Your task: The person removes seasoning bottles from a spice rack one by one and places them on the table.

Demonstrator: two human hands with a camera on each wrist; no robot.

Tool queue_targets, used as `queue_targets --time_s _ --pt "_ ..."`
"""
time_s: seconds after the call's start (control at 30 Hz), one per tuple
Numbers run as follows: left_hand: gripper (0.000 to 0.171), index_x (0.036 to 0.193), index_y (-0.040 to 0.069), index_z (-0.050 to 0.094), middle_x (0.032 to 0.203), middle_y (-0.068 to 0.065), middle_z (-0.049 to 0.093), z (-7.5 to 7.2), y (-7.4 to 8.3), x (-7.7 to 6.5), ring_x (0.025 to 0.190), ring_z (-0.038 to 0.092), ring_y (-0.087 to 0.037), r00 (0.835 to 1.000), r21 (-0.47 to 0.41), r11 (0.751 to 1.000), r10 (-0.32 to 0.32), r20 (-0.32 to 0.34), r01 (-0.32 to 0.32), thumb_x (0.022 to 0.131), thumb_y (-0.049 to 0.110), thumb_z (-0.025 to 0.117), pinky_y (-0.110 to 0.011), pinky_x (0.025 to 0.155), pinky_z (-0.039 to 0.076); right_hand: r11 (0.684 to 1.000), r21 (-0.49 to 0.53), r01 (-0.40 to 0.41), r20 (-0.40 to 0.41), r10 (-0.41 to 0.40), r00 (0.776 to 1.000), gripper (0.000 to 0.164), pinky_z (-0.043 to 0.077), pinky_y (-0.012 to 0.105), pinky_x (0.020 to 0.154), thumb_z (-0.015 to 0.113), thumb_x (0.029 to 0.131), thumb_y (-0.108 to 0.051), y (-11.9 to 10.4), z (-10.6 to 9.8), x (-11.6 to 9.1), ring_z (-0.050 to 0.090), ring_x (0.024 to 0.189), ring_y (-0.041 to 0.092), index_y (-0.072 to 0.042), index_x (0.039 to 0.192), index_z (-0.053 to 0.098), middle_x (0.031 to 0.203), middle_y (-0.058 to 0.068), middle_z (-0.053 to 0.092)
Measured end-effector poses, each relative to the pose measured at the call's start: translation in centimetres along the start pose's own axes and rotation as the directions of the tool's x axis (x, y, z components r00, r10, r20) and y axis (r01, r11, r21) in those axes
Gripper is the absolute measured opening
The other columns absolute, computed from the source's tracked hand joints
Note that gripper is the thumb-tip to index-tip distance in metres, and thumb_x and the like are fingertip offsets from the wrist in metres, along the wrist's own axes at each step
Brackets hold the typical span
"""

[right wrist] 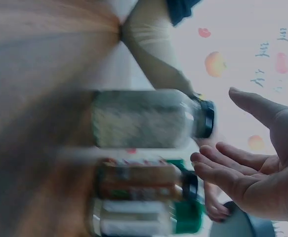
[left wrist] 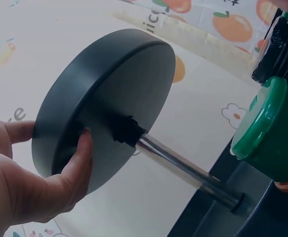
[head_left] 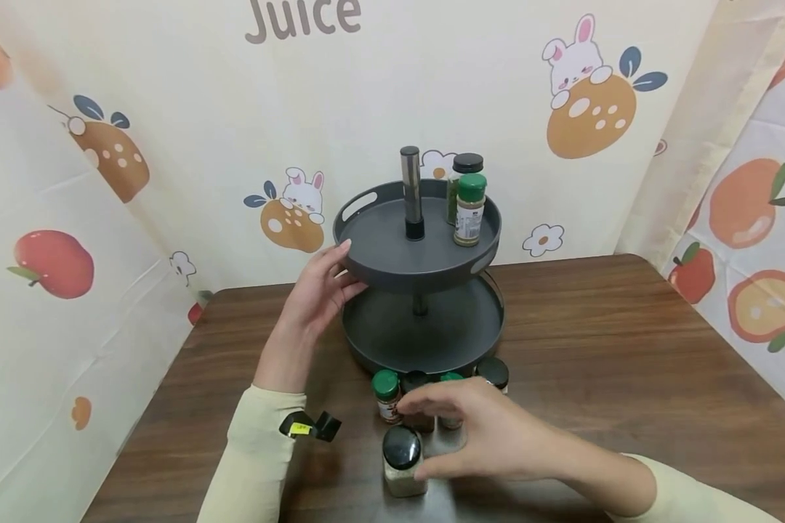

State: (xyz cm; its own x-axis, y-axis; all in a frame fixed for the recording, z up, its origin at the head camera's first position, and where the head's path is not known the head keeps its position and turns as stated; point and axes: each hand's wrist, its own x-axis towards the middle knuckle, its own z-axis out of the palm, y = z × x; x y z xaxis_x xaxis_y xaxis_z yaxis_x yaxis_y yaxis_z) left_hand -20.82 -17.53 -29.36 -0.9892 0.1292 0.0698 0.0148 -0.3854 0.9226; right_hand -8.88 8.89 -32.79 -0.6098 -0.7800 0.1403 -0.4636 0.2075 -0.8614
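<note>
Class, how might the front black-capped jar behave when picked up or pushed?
The jar, clear and straight-sided, looks unlikely to squash. Standing taller than wide, it could tip if pushed near its black cap. Its smooth sides may slip.

The upper tray (head_left: 392, 256) is showing a smooth, matt dark finish, and its metal post (head_left: 411, 181) is gleaming! The plastic lid (head_left: 402, 447) is shining — glossy black — over a smooth, see-through jar (head_left: 403, 482), the wood-grained tabletop (head_left: 595, 349) is giving off a soft sheen, and the cloth backdrop (head_left: 432, 87) is looking matt, faintly creased.
</note>
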Motion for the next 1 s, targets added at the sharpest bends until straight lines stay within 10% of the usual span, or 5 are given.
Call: queue_targets --time_s 0.23,0.47,1.0 --pt "0.058 0.147 0.002 0.041 0.114 -0.011 0.055 0.5 0.0 -0.1 0.102 0.058 -0.03 0.998 0.026 1.0 -0.009 -0.06 0.011 0.1 0.032 0.056 -0.034 0.082 0.06 0.997 -0.079 -0.016 -0.148 0.005 0.989 0.046 0.054 0.039 0.097 0.078 0.083 -0.036 -1.4 -3.0 -0.9 0.061 0.114 0.012 -0.03 0.126 0.061 0.123 -0.008 0.067" --pt "0.066 0.15 0.005 0.023 0.117 -0.016 0.059 2.0 0.1 -1.2 0.097 0.067 -0.03 0.994 -0.001 0.996 -0.088 0.058 0.088 0.097 0.021 0.06 -0.042 0.083 0.06 0.975 -0.215 -0.052 -0.272 -0.009 0.962 0.039 0.055 0.035 0.095 0.071 0.088 -0.042 -1.3 -5.0 -1.0 0.058 0.114 0.002 -0.032 0.125 0.061 0.122 -0.017 0.064" --pt "0.071 0.152 0.009 0.014 0.124 -0.016 0.05 2.0 0.0 -1.1 0.1 0.064 -0.026 0.995 -0.062 0.995 -0.079 0.053 0.082 0.097 0.011 0.058 -0.036 0.084 0.06 0.964 -0.252 -0.083 -0.323 -0.003 0.946 0.04 0.055 0.045 0.094 0.071 0.089 -0.042 -1.2 -6.3 -1.1 0.059 0.115 0.006 -0.026 0.124 0.061 0.123 -0.01 0.065"
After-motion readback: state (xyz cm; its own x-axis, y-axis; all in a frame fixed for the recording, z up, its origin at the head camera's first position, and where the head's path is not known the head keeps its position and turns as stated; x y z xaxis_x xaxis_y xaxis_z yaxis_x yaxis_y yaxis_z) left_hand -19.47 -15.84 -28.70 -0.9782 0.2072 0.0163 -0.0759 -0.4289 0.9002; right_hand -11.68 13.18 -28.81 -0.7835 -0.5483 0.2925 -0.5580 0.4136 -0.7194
